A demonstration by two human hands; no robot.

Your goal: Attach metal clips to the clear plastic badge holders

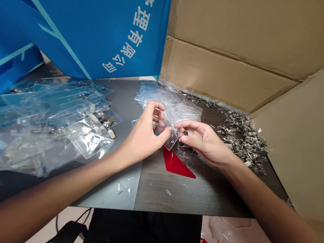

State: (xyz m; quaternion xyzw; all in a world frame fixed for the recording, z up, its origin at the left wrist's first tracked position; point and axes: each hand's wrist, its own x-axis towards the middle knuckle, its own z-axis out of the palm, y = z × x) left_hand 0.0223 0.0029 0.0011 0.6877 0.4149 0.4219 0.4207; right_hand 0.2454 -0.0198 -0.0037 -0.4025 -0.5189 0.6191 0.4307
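Note:
My left hand (143, 134) pinches the upper part of a clear vinyl badge holder (169, 134), which stands tilted between my hands. Its lower corner, with a punched hole, points towards my right hand (203, 142). That hand's fingers hold a small metal badge clip (185, 132) right next to the hole. A loose stack of clear holders (166, 100) lies just behind my hands. To the right lies a heap of metal clips (243, 141). A larger spread of clear holders with clips (46, 126) lies to the left.
The dark wood-grain tabletop (168, 191) holds a red triangular piece (175, 163) and small clear plastic scraps. A cardboard box wall (229, 47) rises at the right and back. Blue printed fabric (92, 33) hangs at the back. Dark cables and a black object lie below the front edge.

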